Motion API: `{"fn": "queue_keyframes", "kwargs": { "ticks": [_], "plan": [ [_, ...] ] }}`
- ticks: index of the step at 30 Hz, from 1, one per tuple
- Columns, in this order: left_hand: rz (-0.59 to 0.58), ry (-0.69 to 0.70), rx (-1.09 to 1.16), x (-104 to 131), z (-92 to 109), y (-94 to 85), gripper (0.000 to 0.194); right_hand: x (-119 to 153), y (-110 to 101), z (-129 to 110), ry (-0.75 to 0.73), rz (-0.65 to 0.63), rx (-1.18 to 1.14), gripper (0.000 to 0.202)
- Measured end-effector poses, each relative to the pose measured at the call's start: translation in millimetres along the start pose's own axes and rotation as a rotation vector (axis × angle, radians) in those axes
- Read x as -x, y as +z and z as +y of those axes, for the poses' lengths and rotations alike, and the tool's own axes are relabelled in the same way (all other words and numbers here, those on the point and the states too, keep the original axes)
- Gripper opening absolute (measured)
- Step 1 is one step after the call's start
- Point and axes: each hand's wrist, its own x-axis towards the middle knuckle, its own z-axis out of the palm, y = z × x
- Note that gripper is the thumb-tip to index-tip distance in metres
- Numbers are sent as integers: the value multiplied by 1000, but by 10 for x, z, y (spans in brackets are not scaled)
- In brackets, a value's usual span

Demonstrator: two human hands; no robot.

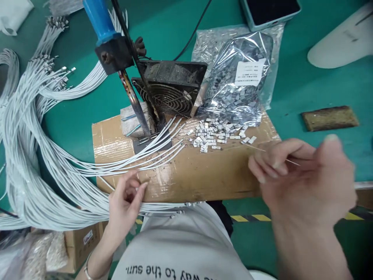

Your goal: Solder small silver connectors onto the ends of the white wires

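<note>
My left hand is at the cardboard's front edge, fingers curled and thumb near the fingertips. A white cable runs into it, and a small pale tip shows between the fingers. My right hand, partly blurred, pinches a thin solder wire whose end points left toward a pile of small white-and-metal connectors. Between the hands and the iron, several white cables lie with their ends fanned on the cardboard. A blue-handled soldering iron is clamped upright, tip down over a small dark plate.
A dusty black fan stands behind the iron. Behind the connectors lie a bag of connectors and a phone. A brown sponge and a white bottle-like object are at right. Large white cable bundles fill the left.
</note>
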Motion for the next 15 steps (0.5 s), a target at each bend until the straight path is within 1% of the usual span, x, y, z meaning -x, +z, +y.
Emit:
{"fn": "queue_keyframes", "kwargs": {
  "ticks": [1, 2, 3, 5, 7, 9, 10, 12, 13, 14, 15],
  "plan": [
    [69, 66, -86, -39, -19, 3, 34, -14, -23, -8, 7, -11, -15, 57],
    [124, 162, -184, -88, -37, 1, 30, -20, -40, -2, 2, -1, -24, 57],
    [143, 266, -264, -140, -53, -5, 25, -19, -51, 19, -19, 27, -9, 55],
    [167, 415, -352, -240, -82, -32, 23, -3, -58, 90, -77, 65, 147, 48],
    [177, 482, -383, -310, -104, -79, 23, 15, -52, 167, -150, 27, 387, 30],
    [186, 503, -381, -347, -107, -150, 23, 19, -40, 218, -209, -21, 537, 10],
    [187, 510, -372, -357, -96, -196, 23, 14, -32, 229, -236, -38, 585, 5],
    [158, 529, -365, -366, -38, -308, 20, -9, -12, 228, -292, -80, 680, 4],
    [107, 528, -369, -368, 12, -369, 17, -23, -1, 221, -329, -107, 736, 3],
    [33, 514, -353, -370, 75, -428, 15, -38, 10, 213, -368, -135, 788, 2],
    [-85, 484, -296, -370, 147, -479, 14, -53, 21, 206, -410, -163, 831, 3]
  ]
}}
